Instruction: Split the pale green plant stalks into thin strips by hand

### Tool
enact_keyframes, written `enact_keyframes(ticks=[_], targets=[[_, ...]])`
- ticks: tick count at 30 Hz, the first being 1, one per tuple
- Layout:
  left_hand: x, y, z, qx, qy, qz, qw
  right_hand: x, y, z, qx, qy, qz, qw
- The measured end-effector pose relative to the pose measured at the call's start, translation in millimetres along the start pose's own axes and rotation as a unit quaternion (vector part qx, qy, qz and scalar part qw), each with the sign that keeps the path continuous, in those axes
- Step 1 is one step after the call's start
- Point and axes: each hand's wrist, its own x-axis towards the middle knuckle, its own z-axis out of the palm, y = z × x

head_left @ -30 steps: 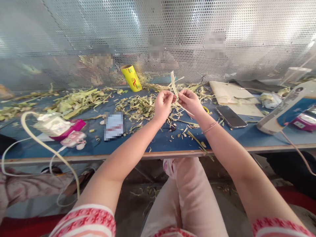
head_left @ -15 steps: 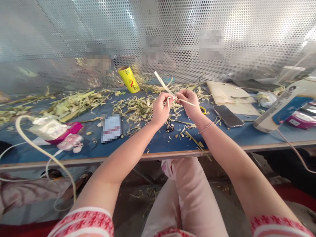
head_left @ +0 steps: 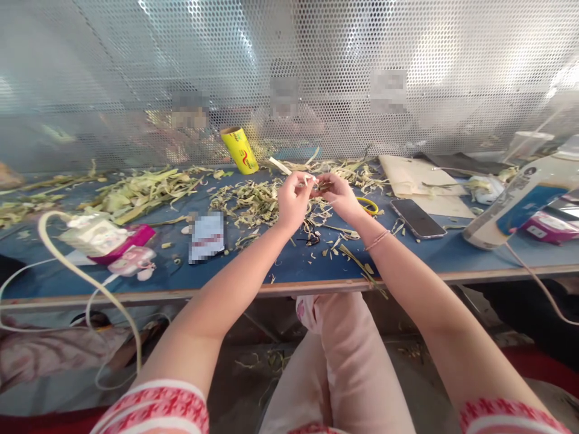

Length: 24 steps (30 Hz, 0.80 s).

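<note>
My left hand [head_left: 293, 198] and my right hand [head_left: 338, 194] meet above the blue table [head_left: 298, 260], fingertips pinched together on a thin pale leaf strip [head_left: 280, 166]. The strip sticks out to the left past my left fingers, lying low over a heap of cut green-yellow leaf scraps [head_left: 246, 202]. A thin bracelet circles my right wrist. How the strip is folded between the fingers is hidden.
A yellow roll [head_left: 239, 150] leans by the perforated metal screen [head_left: 289, 72]. A phone [head_left: 417, 217], a cardboard sheet [head_left: 423, 176] and yellow scissors [head_left: 368, 206] lie to the right. A white cable and pink packs [head_left: 126, 241] sit left. More leaf strips [head_left: 140, 187] pile at back left.
The strip's free end has swung from pointing up to lying low toward the left. Both hands have stayed close together and pinched in tighter.
</note>
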Motion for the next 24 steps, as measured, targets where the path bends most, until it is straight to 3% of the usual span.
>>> enact_keyframes(ticks=[9,14,18,24], targets=[[-1,-1,-1.7,0.059,-0.071,0.057,0.994,-2,-7,3,-0.034,0.027,-0.006,0.999],[-1,-13,2.8,0.027,-0.031,0.061,0.997,4,0,-1,0.02,0.065,0.02,0.997],[-1,-19,6.5,0.012,0.024,0.022,0.999,5,0,-2,0.091,0.076,0.019,0.993],[0,-16,5.9,0.012,0.035,-0.041,0.998,2,-6,-4,0.101,0.078,0.037,0.991]])
